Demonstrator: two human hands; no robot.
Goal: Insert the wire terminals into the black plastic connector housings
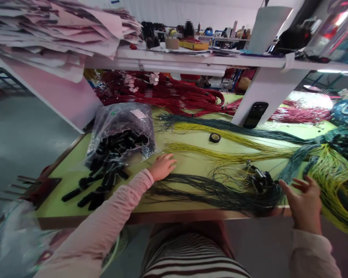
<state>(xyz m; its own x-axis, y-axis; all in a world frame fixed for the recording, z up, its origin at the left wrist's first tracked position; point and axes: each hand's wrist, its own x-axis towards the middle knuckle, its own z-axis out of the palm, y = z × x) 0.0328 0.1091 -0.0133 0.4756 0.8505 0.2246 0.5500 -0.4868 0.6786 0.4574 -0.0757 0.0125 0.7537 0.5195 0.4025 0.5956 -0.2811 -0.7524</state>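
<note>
Dark-green wire bundle (pixel 200 189) lies along the near edge of the table (pixel 190 165), between the left hand (pixel 162 167), empty and loosely extended at its left end, and the right hand (pixel 306 197), fingers spread wide beside its right end. Farther off are one black tape roll (pixel 215 138) and one plastic bag (pixel 110 117), its single white label (pixel 138 114) illegible.

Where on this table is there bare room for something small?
Bare tabletop shows between the lower yellow wires and the dark wires, right of the left hand. Another patch lies left of the black connectors. Crowded: the right end, with wire bundles, and the back, with red wires.
</note>
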